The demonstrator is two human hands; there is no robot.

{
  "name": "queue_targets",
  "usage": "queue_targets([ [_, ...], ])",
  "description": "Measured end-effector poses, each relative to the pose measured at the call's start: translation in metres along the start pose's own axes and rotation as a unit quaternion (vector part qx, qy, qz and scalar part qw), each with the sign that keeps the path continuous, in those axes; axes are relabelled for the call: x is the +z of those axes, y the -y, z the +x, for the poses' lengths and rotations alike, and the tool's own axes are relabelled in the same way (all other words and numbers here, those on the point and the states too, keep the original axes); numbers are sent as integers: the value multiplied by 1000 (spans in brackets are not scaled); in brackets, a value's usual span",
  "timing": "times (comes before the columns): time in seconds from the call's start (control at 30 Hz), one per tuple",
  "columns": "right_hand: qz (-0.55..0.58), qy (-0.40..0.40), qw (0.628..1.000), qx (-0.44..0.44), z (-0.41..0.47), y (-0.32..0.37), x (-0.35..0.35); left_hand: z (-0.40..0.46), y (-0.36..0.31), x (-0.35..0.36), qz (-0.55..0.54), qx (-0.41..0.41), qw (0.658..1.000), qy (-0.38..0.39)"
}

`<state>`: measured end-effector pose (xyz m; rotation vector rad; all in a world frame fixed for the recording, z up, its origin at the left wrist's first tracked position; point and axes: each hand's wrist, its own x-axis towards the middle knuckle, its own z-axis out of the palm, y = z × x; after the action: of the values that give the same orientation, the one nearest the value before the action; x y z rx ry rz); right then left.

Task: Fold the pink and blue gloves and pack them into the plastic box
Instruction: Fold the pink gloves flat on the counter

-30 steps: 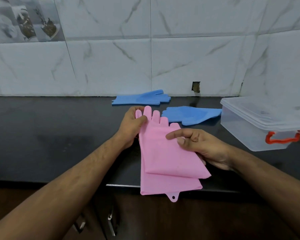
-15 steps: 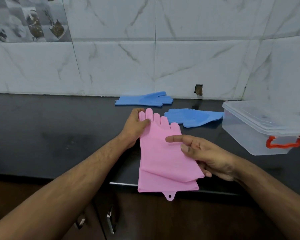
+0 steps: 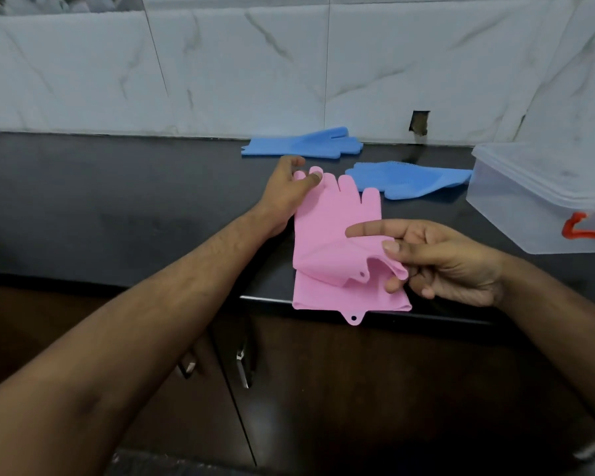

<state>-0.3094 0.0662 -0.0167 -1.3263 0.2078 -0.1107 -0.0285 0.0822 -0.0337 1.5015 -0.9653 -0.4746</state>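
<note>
Two pink gloves (image 3: pixel 337 225) lie stacked on the dark counter (image 3: pixel 117 201), cuffs hanging over the front edge. My left hand (image 3: pixel 289 190) pinches the pink fingertips at the far end. My right hand (image 3: pixel 437 259) pinches the upper glove's cuff between thumb and fingers and has it lifted and curled back; the index finger points left above the glove. One blue glove (image 3: pixel 306 144) lies flat by the wall. A second blue glove (image 3: pixel 409 178) lies nearer, bristles up. The clear plastic box (image 3: pixel 529 204) with its lid on and an orange handle stands at the right.
A marble-tiled wall (image 3: pixel 289 70) runs along the back and right of the counter, with a small hole (image 3: pixel 419 121) in it. Brown cabinet doors with metal handles (image 3: pixel 243 369) sit under the counter's front edge.
My right hand has picked up the upper pink glove's cuff and lifted it back toward the fingers; before, that cuff lay flat. The left hand stays on the fingertips.
</note>
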Motion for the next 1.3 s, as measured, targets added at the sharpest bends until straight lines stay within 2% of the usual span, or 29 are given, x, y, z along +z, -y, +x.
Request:
queue_targets([
  [0.13, 25, 15, 999, -21, -2, 0, -1, 2, 1, -1, 7, 8, 1000, -1],
  [0.23, 17, -26, 999, -44, 2, -1, -2, 2, 1, 0, 17, 12, 1000, -3],
  [0.43, -164, -120, 978, -44, 4, -7, 3, -7, -2, -2, 64, 74, 995, 4],
  [0.57, -268, -116, 955, -48, 1, -7, 11, -13, -10, -3, 38, 120, 992, -25],
  [0.7, -302, -125, 944, -54, 2, -8, 13, -13, -14, -4, 16, 167, 983, -69],
  [0.9, -316, -121, 939, -59, 2, -8, 15, -12, -12, -1, 39, 148, 986, -63],
  [1.3, -362, -106, 923, -71, 2, -7, 17, -14, -14, 2, 65, 166, 982, -55],
])
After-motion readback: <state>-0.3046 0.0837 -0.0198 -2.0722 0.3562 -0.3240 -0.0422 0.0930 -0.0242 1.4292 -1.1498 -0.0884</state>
